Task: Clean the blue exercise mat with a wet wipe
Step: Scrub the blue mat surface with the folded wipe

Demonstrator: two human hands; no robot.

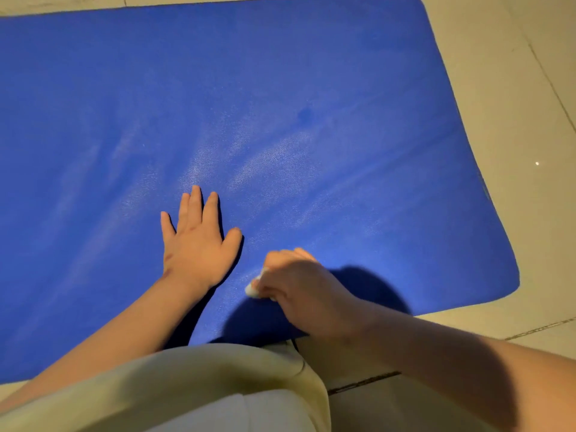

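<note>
Blue mat [280, 88] is filling most of frame, lying on beige tile floor [514, 73]. L hand [199, 244] is resting flat, fingers spread, on mat at center-lower frame. R hand [296, 285], just right of it, is gripping a white wipe [253, 289] w/ curled fingers, pressing it on mat. Pale streaks are showing mid-frame.

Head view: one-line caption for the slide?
Left hand flat on the blue exercise mat while the right hand rubs a bunched wet wipe near its front edge.

Warm dim light, sheen streaks on mat [280, 88], dark shadow beside right hand [299, 291], soft blur
</note>
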